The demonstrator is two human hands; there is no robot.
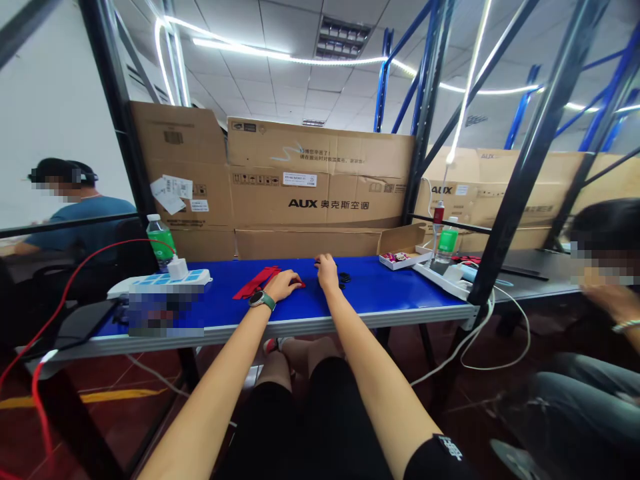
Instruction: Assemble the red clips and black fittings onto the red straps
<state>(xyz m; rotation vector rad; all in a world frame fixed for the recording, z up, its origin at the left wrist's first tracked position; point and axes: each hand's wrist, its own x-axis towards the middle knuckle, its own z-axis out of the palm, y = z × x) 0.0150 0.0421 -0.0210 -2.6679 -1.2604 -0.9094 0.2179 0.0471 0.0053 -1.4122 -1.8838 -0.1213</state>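
Observation:
Both my arms reach forward over the blue table [390, 293]. My left hand [283, 285], with a watch on its wrist, lies on the table, its curled fingers on the end of some red strips [257, 281]. My right hand [327, 271] rests a little further back, fingers bent down onto the table next to small black parts [344, 277]. What the right fingers hold, if anything, is hidden.
A white power strip [150, 283] with a plugged charger and a green bottle [161, 240] sit at the left. An open small cardboard box [403, 248], another bottle [447, 243] and a second power strip stand at the right. Cardboard cartons [320, 187] wall the back. People sit on both sides.

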